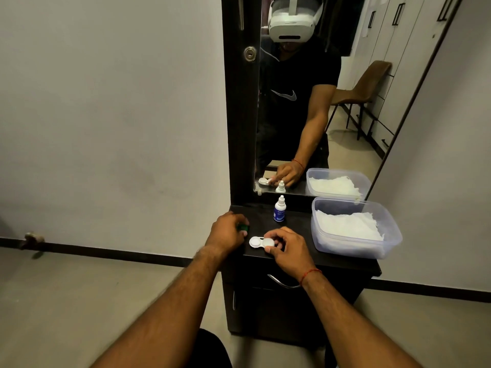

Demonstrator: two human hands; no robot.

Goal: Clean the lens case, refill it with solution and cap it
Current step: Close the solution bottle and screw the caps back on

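The lens case lies flat on the dark dresser top, near its front edge and between the two hands. It is white and small, made of two round wells joined side by side. The left well is uncovered and shows a raised ring around a pale hollow. The right well looks smooth and closed on top, but I cannot tell if that is a lid or only the light. The right hand holds the case at this right well: the index finger curves over the far side and the thumb presses at the near side, so the fingers pinch it, and the other fingers are curled behind. A red thread goes around this wrist. The left hand rests at the left edge of the dresser top, just beside the case but not touching it. Its fingers are curled together around a small green cap, of which only a little part shows. Behind the case stands the solution bottle, upright, white with a blue label, its tip closed. On the right sits a clear plastic box with white paper tissue inside. The mirror behind repeats the case, the bottle and the box.
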